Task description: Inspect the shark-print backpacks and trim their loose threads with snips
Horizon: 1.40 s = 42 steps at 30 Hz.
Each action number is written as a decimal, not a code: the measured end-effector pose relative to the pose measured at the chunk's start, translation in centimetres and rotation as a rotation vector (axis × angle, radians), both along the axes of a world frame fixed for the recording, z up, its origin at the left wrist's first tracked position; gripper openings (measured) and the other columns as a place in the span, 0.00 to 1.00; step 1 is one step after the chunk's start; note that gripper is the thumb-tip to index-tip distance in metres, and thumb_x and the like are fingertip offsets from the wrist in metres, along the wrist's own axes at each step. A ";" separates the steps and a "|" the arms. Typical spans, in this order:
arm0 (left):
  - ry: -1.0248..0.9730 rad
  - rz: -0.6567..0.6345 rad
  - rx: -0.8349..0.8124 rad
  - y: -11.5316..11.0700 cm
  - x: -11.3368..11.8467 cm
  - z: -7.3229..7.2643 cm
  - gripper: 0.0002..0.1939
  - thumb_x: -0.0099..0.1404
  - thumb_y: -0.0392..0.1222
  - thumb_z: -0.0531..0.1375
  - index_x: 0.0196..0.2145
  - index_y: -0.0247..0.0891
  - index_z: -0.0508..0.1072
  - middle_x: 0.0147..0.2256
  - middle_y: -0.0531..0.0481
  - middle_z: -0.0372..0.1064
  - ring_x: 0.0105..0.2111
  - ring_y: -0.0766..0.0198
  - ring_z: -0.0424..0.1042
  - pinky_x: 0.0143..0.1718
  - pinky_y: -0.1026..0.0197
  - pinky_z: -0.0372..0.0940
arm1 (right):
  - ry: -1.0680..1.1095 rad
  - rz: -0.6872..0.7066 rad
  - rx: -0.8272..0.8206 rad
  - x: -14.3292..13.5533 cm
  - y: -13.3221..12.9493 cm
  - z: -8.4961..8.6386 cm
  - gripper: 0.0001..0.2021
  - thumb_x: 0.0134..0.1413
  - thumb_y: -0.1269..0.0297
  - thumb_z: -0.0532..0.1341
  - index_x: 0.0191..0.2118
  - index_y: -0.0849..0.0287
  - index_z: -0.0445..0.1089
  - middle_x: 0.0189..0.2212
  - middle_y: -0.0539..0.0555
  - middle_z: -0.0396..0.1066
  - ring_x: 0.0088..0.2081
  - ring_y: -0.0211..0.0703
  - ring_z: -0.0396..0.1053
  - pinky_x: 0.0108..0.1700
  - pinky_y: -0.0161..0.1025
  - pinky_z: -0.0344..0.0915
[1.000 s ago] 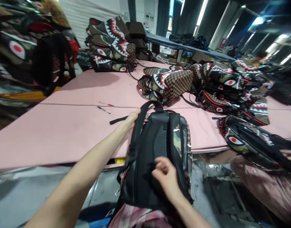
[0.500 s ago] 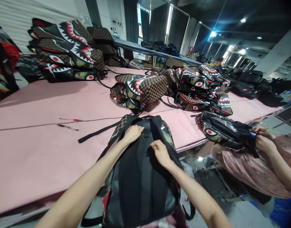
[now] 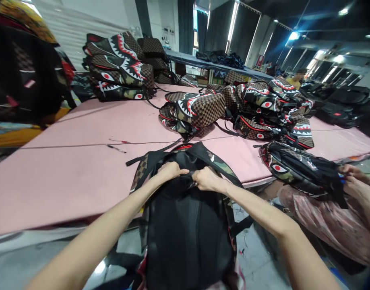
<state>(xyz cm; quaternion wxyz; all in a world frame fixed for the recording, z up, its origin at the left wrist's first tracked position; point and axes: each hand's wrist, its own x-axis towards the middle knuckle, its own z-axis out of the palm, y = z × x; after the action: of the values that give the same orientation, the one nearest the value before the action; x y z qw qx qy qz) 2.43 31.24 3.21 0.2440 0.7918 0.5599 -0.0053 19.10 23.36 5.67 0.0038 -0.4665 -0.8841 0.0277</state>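
Observation:
A black-backed backpack [image 3: 187, 237] with checkered and camouflage sides leans against the table edge, its back panel facing me. My left hand [image 3: 172, 170] grips the black fabric near its top, fingers curled into the material. Close beside it, my right hand [image 3: 204, 179] pinches the same fabric, with a small shiny metal piece at its fingertips. The fabric is bunched between both hands. One black strap [image 3: 139, 159] stretches left onto the pink table [image 3: 82, 173].
Stacked shark-pattern backpacks [image 3: 121, 68] stand at the back left, more [image 3: 203, 108] in the middle and right. Two pens [image 3: 116, 149] lie on the table. At right, a person's hands [image 3: 355, 183] hold another backpack [image 3: 299, 169]. Dark bags hang at far left.
My hands have come closer together and the fabric between them is now bunched up. The view has swung left, so the scene sits further right.

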 end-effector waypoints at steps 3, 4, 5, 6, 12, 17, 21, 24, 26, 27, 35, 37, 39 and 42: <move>0.060 0.070 -0.026 0.5 0.9 -1.1 0.24 0.50 0.61 0.59 0.15 0.36 0.70 0.19 0.42 0.68 0.27 0.53 0.71 0.28 0.61 0.58 | -0.081 0.121 0.037 -0.6 -2.2 -0.2 0.08 0.55 0.67 0.56 0.32 0.63 0.71 0.30 0.57 0.72 0.26 0.44 0.68 0.25 0.36 0.52; 0.065 0.082 -0.019 0.5 1.2 -1.4 0.23 0.51 0.60 0.58 0.16 0.36 0.71 0.21 0.40 0.70 0.29 0.52 0.72 0.29 0.61 0.59 | -0.079 0.154 0.044 -0.5 -2.9 -0.3 0.09 0.56 0.65 0.55 0.32 0.63 0.70 0.29 0.56 0.72 0.25 0.43 0.68 0.24 0.35 0.51; 0.066 0.087 -0.014 0.5 1.4 -1.7 0.23 0.53 0.59 0.57 0.18 0.35 0.72 0.22 0.39 0.70 0.30 0.52 0.72 0.29 0.60 0.59 | -0.065 0.179 0.051 -0.2 -3.3 -0.5 0.11 0.58 0.64 0.54 0.31 0.62 0.70 0.29 0.55 0.71 0.25 0.42 0.67 0.24 0.35 0.51; 0.062 0.081 -0.012 0.4 1.6 -2.0 0.22 0.55 0.58 0.56 0.20 0.35 0.72 0.23 0.39 0.71 0.30 0.52 0.72 0.29 0.61 0.60 | -0.044 0.192 0.061 0.2 -3.7 -0.8 0.11 0.59 0.63 0.53 0.31 0.62 0.69 0.28 0.54 0.70 0.25 0.41 0.66 0.25 0.35 0.51; 0.049 -0.042 0.012 -2.5 1.6 -3.9 0.12 0.60 0.47 0.54 0.28 0.38 0.72 0.28 0.44 0.73 0.30 0.58 0.72 0.28 0.64 0.58 | 0.118 0.061 0.107 4.6 -4.5 -5.2 0.08 0.60 0.69 0.52 0.33 0.61 0.67 0.29 0.53 0.64 0.29 0.38 0.62 0.32 0.35 0.55; 0.104 -0.113 0.064 -7.0 2.3 -6.2 0.08 0.63 0.41 0.51 0.32 0.39 0.69 0.29 0.45 0.71 0.29 0.59 0.71 0.25 0.63 0.54 | 0.330 -0.028 0.012 6.0 -6.3 -9.4 0.09 0.61 0.70 0.51 0.36 0.60 0.67 0.28 0.51 0.62 0.28 0.38 0.60 0.32 0.34 0.55; 0.063 -0.292 0.138 -6.4 2.8 -5.9 0.07 0.64 0.38 0.50 0.37 0.41 0.67 0.35 0.48 0.68 0.29 0.63 0.69 0.25 0.64 0.53 | 0.410 -0.106 0.002 5.9 -6.1 -10.0 0.09 0.61 0.69 0.51 0.38 0.60 0.69 0.30 0.52 0.63 0.29 0.38 0.60 0.32 0.34 0.56; 0.018 -0.516 0.190 -3.5 3.2 -4.8 0.08 0.63 0.36 0.51 0.38 0.41 0.67 0.38 0.49 0.66 0.31 0.65 0.68 0.27 0.64 0.52 | 0.396 -0.113 0.008 5.9 -4.7 -9.7 0.10 0.61 0.66 0.52 0.37 0.61 0.69 0.30 0.52 0.62 0.28 0.37 0.60 0.32 0.33 0.57; 0.004 -0.655 0.201 -1.8 3.7 -4.3 0.08 0.63 0.34 0.52 0.37 0.41 0.69 0.38 0.49 0.66 0.31 0.66 0.67 0.28 0.63 0.52 | 0.387 -0.110 0.009 5.8 -4.0 -9.6 0.10 0.61 0.67 0.52 0.36 0.61 0.69 0.31 0.52 0.62 0.28 0.36 0.59 0.31 0.33 0.57; 0.000 -0.711 0.199 -1.1 4.0 -4.3 0.08 0.62 0.34 0.52 0.37 0.41 0.70 0.37 0.49 0.66 0.30 0.66 0.67 0.28 0.63 0.51 | 0.387 -0.107 0.011 5.8 -3.8 -9.7 0.10 0.61 0.66 0.52 0.36 0.61 0.69 0.31 0.52 0.62 0.28 0.36 0.59 0.32 0.33 0.57; -0.018 -0.806 0.154 0.8 5.5 -5.5 0.09 0.60 0.32 0.55 0.24 0.36 0.70 0.29 0.48 0.68 0.27 0.65 0.65 0.27 0.62 0.51 | 0.391 -0.053 0.002 5.9 -3.3 -10.2 0.10 0.61 0.68 0.51 0.36 0.63 0.69 0.31 0.53 0.62 0.28 0.37 0.60 0.32 0.33 0.59; -0.038 -0.732 0.160 0.5 4.9 -5.5 0.09 0.59 0.32 0.53 0.24 0.36 0.70 0.30 0.48 0.68 0.28 0.64 0.66 0.27 0.62 0.52 | 0.391 -0.036 0.005 6.0 -3.0 -10.0 0.09 0.60 0.69 0.52 0.36 0.64 0.69 0.31 0.54 0.62 0.28 0.37 0.60 0.31 0.33 0.59; -0.058 -0.619 0.170 0.0 4.2 -5.7 0.08 0.59 0.32 0.52 0.27 0.37 0.69 0.32 0.48 0.67 0.28 0.64 0.66 0.27 0.63 0.53 | 0.394 -0.027 0.006 6.0 -2.7 -9.7 0.08 0.60 0.69 0.53 0.37 0.64 0.69 0.31 0.53 0.62 0.28 0.37 0.61 0.31 0.32 0.59; -0.080 -0.415 0.166 -0.6 3.4 -6.3 0.09 0.60 0.32 0.50 0.30 0.36 0.68 0.31 0.48 0.66 0.27 0.64 0.66 0.27 0.63 0.55 | 0.397 -0.027 0.004 6.0 -2.3 -9.3 0.07 0.59 0.69 0.54 0.37 0.64 0.69 0.30 0.53 0.62 0.28 0.36 0.61 0.31 0.32 0.59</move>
<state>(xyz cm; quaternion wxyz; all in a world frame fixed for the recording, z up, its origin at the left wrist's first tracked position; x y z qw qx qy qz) 5.85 30.59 -3.13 0.1938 0.9069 0.3736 0.0221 25.09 21.02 -3.62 0.1796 -0.4638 -0.8596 0.1172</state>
